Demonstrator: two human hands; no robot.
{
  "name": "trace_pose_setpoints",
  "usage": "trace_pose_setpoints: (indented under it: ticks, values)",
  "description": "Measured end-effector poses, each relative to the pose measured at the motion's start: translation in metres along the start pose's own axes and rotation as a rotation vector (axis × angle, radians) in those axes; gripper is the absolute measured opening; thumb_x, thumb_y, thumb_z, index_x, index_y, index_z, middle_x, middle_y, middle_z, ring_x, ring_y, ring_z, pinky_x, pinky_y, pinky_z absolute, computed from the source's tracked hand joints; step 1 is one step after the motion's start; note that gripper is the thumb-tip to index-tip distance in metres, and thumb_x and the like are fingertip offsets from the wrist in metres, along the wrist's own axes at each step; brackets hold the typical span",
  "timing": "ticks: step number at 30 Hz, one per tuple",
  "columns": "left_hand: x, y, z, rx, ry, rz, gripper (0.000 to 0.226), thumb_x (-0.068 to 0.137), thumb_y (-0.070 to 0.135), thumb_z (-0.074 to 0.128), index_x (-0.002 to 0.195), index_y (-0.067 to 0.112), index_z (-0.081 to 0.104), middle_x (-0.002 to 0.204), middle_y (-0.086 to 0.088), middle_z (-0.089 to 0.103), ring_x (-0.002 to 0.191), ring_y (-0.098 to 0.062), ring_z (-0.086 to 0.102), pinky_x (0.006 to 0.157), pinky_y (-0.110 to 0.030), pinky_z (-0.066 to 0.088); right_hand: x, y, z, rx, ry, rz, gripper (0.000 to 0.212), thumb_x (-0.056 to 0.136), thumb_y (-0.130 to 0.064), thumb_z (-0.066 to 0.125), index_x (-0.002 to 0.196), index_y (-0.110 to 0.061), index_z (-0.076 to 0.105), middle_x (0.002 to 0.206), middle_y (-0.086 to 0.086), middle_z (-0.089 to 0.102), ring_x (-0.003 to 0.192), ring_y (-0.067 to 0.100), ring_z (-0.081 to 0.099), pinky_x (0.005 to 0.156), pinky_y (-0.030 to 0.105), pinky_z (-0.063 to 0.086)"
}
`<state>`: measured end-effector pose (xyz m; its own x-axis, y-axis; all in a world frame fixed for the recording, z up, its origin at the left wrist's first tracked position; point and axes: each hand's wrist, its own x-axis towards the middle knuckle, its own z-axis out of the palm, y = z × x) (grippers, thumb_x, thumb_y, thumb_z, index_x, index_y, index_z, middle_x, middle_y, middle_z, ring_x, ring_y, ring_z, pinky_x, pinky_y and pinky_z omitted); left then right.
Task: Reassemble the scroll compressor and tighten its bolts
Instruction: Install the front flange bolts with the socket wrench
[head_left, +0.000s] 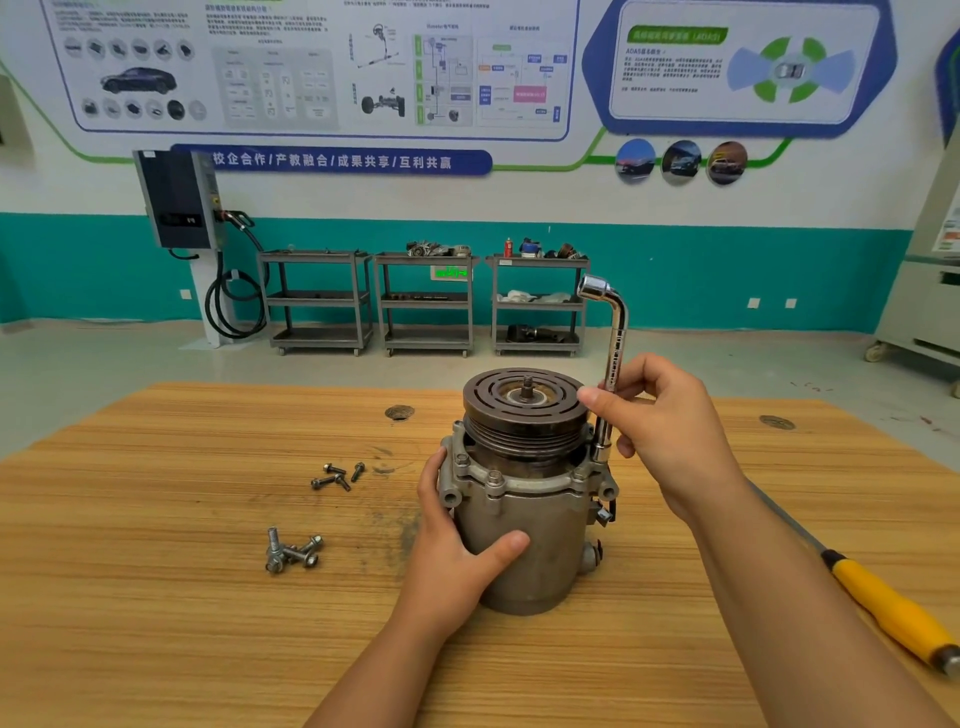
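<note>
Nearest, the left hand (452, 561) wraps the grey body of the one scroll compressor (540, 525), fingers round its left side and thumb curled across the front. It stands upright near the middle of the bench (156, 634), grooved pulley (524, 410) facing up. Of the two hands, the right hand (670, 436) grips the shaft of one chrome L-shaped socket wrench (615, 332), which stands upright with its lower end on the flange at the compressor's right side.

Loose bolts lie in two clusters left of the compressor: a farther group (337, 475) of four small ones, and a nearer group (293, 553) of perhaps four larger ones, piled so the count is unsure. One yellow-handled screwdriver (893, 613) lies by the bench's right edge, its shaft passing behind the right forearm.

The bench is pale striped wood with two dark round insets (399, 412). Beyond it, three grey shelf carts (317, 301) stand on a pale floor against a teal-and-white wall hung with posters (311, 67), beside one wall charger (179, 200) with a looped black cable
</note>
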<state>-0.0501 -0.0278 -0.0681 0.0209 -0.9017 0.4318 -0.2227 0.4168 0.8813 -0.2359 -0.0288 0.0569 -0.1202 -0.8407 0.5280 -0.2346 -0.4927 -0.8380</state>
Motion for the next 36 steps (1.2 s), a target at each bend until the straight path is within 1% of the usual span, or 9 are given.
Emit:
trace_pose_setpoints:
  ticks: [2,5,8,12,18,23,26,33,36]
  values:
    - [0.000,0.000,0.000,0.004,0.000,-0.004,0.103,0.050,0.071,0.075,0.122,0.078,0.002,0.139,0.032,0.033,0.120,0.022,0.036,0.093,-0.011,0.034,-0.001,-0.001,0.001,0.013,-0.031,-0.015,0.016,0.087,-0.013,0.067,0.083,-0.028,0.063,0.082,-0.010,0.065,0.050,-0.001,0.049,0.045,0.016,0.042]
    - [0.001,-0.001,0.000,0.010,0.006,-0.009,0.103,0.050,0.072,0.075,0.121,0.079,0.001,0.139,0.031,0.034,0.119,0.022,0.037,0.090,-0.005,0.033,-0.001,-0.003,0.000,0.022,-0.088,-0.029,0.027,0.093,-0.007,0.057,0.093,-0.034,0.064,0.088,-0.017,0.072,0.066,-0.002,0.057,0.054,0.013,0.045]
    - [0.001,-0.001,0.000,0.010,0.009,-0.014,0.102,0.050,0.071,0.075,0.120,0.080,0.000,0.141,0.026,0.036,0.121,0.016,0.039,0.092,-0.010,0.034,0.000,-0.003,-0.004,0.032,-0.139,-0.008,0.028,0.096,-0.005,0.050,0.095,-0.030,0.063,0.085,-0.015,0.073,0.074,-0.007,0.061,0.058,0.013,0.044]
    - [0.002,-0.002,0.000,0.014,0.014,-0.017,0.101,0.051,0.067,0.075,0.118,0.081,0.001,0.138,0.031,0.034,0.114,0.028,0.037,0.082,0.004,0.034,-0.001,-0.003,-0.009,0.071,-0.158,-0.009,0.024,0.093,-0.001,0.052,0.093,-0.023,0.064,0.080,-0.008,0.073,0.071,-0.004,0.062,0.054,0.013,0.046]
    - [0.000,-0.002,0.000,0.003,0.010,-0.019,0.103,0.050,0.069,0.075,0.122,0.078,0.002,0.142,0.025,0.037,0.122,0.016,0.039,0.093,-0.013,0.036,0.001,-0.001,0.002,0.099,0.081,0.001,0.018,0.082,-0.008,0.071,0.078,-0.016,0.055,0.072,-0.005,0.058,0.051,-0.002,0.053,0.042,0.017,0.044]
    - [0.001,-0.003,-0.001,0.011,0.010,-0.021,0.103,0.050,0.069,0.075,0.120,0.079,0.001,0.139,0.030,0.035,0.118,0.022,0.038,0.088,-0.004,0.033,-0.002,-0.001,-0.002,0.050,-0.052,-0.013,0.022,0.095,-0.007,0.053,0.089,-0.026,0.062,0.087,-0.005,0.064,0.059,-0.006,0.055,0.048,0.016,0.046]
    - [0.001,-0.003,-0.001,0.013,0.003,-0.017,0.102,0.051,0.069,0.074,0.119,0.080,0.000,0.136,0.034,0.034,0.114,0.028,0.036,0.084,0.000,0.033,-0.003,-0.002,-0.009,0.069,-0.107,0.012,0.027,0.097,-0.004,0.047,0.092,-0.024,0.064,0.082,-0.006,0.069,0.059,-0.005,0.057,0.052,0.016,0.049]
    - [0.000,0.000,0.000,0.008,0.000,-0.010,0.103,0.050,0.070,0.074,0.122,0.078,0.001,0.138,0.033,0.033,0.120,0.019,0.037,0.095,-0.016,0.035,0.000,-0.005,-0.001,-0.017,0.007,0.011,0.013,0.088,-0.010,0.066,0.079,-0.020,0.062,0.079,0.003,0.063,0.051,0.004,0.058,0.045,0.021,0.050]
    - [0.000,0.000,0.000,0.005,0.001,-0.013,0.103,0.050,0.070,0.075,0.121,0.079,0.001,0.137,0.034,0.033,0.118,0.023,0.036,0.091,-0.008,0.034,0.000,-0.005,0.003,0.010,0.047,0.006,0.011,0.087,-0.015,0.067,0.079,-0.017,0.061,0.079,0.004,0.060,0.044,0.001,0.052,0.043,0.020,0.049]
